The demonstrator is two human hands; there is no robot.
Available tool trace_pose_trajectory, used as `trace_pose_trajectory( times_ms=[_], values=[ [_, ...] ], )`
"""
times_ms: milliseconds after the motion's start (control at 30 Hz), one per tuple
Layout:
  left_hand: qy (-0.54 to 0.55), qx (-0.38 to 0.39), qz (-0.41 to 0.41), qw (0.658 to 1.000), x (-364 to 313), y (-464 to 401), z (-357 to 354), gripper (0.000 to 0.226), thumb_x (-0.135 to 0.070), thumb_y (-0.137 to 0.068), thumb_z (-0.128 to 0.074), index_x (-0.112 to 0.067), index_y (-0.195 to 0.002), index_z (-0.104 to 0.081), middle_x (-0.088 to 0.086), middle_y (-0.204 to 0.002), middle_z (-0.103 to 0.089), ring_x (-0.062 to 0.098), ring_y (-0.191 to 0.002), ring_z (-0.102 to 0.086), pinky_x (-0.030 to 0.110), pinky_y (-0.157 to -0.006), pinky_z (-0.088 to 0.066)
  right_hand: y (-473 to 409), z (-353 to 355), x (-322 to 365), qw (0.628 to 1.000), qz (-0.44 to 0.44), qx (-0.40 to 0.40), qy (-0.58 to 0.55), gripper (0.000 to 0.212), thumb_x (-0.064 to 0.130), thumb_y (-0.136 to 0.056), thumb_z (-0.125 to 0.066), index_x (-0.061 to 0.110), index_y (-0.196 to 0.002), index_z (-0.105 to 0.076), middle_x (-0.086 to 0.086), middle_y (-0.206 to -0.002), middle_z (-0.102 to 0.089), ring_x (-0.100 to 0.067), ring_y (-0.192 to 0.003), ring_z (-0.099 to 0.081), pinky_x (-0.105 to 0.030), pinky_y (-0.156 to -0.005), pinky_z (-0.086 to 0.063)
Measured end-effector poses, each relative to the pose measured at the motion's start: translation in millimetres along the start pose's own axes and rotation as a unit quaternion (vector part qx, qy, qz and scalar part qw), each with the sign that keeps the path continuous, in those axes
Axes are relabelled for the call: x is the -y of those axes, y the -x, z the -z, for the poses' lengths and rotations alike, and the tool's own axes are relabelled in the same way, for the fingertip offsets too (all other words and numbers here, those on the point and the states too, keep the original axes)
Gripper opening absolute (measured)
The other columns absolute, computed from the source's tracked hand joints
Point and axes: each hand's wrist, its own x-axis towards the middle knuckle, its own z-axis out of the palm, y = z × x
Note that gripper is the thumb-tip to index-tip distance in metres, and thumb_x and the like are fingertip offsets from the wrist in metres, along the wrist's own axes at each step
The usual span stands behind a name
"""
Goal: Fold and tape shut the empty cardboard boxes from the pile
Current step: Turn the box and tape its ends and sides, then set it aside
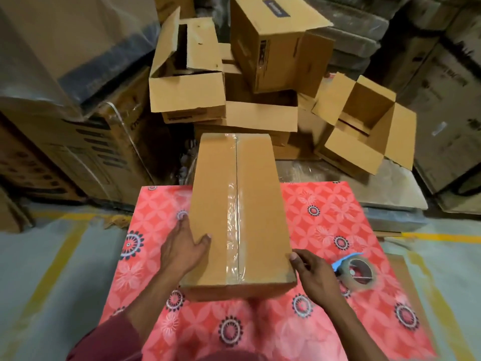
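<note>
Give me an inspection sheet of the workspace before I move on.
Surface: table under a red flowered cloth.
Job's things: taped box lies closed on it, clear tape along its top seam; tape dispenser to its right; pile of open boxes behind.
Clutter: nothing seen.
Grips: left hand holds the box's left edge, thumb on top; right hand touches its near right corner.
Cables: nothing seen.
Surroundings: wrapped cartons stacked at left, yellow floor lines.
</note>
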Motion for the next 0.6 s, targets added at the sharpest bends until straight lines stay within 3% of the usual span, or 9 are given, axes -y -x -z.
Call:
trace_pose_trajectory(
  times_ms=[67, 133, 233, 400, 500, 600],
  values=[
    [-0.053, -0.058, -0.012, 0.997, -23, 6, -5, 0.089, -0.061, -0.088, -0.058, -0.015, -0.160, -0.032, 0.014, -0.160, -0.044, 0.036, -0.143, -0.045, 0.049, -0.113, -0.042, -9, 24, -28, 1.000, -0.009, 0.022, 0.002, 0.028, 0.040, -0.101, -0.062, 0.025, -0.120, -0.074, 0.009, -0.107, -0.077, -0.005, -0.099, -0.070, -0.022, -0.080, -0.050],
    [-0.037, -0.109, -0.060, 0.992, -61, 16, -18, 0.073, -0.052, -0.088, -0.057, -0.015, -0.150, -0.052, 0.014, -0.154, -0.051, 0.037, -0.141, -0.047, 0.049, -0.115, -0.040, -22, 56, -60, 0.999, -0.021, 0.034, 0.026, 0.019, 0.022, -0.098, -0.069, 0.022, -0.115, -0.076, 0.006, -0.108, -0.078, -0.011, -0.098, -0.074, -0.027, -0.085, -0.054],
    [0.004, -0.129, -0.148, 0.981, -128, 29, -54, 0.052, -0.047, -0.084, -0.057, -0.018, -0.125, -0.072, 0.007, -0.132, -0.068, 0.032, -0.121, -0.061, 0.040, -0.105, -0.047, -57, 107, -100, 0.991, -0.034, 0.048, 0.117, 0.039, 0.006, -0.084, -0.069, 0.024, -0.118, -0.076, -0.001, -0.113, -0.078, -0.022, -0.105, -0.074, -0.031, -0.088, -0.055],
    [-0.020, -0.128, -0.198, 0.972, -200, 34, -116, 0.043, -0.042, -0.085, -0.062, -0.015, -0.115, -0.076, 0.011, -0.128, -0.069, 0.034, -0.122, -0.061, 0.044, -0.104, -0.050, -117, 147, -146, 0.916, 0.048, 0.201, 0.345, 0.061, 0.019, -0.079, -0.068, 0.034, -0.139, -0.062, 0.003, -0.137, -0.067, -0.023, -0.125, -0.062, -0.033, -0.094, -0.053],
    [-0.006, -0.138, -0.194, 0.971, -219, 43, -136, 0.041, -0.040, -0.087, -0.059, -0.012, -0.112, -0.076, 0.009, -0.122, -0.071, 0.034, -0.119, -0.062, 0.046, -0.104, -0.050, -134, 141, -153, 0.870, 0.099, 0.279, 0.395, 0.060, 0.017, -0.085, -0.065, 0.033, -0.143, -0.059, -0.001, -0.137, -0.065, -0.026, -0.124, -0.061, -0.033, -0.092, -0.052],
    [-0.007, -0.132, -0.192, 0.973, -227, 59, -147, 0.042, -0.040, -0.088, -0.056, -0.012, -0.112, -0.076, 0.006, -0.115, -0.073, 0.032, -0.115, -0.064, 0.041, -0.102, -0.050, -138, 134, -156, 0.844, 0.125, 0.309, 0.420, 0.053, 0.016, -0.086, -0.067, 0.030, -0.137, -0.065, -0.004, -0.128, -0.070, -0.028, -0.118, -0.065, -0.033, -0.087, -0.052]
  ],
)
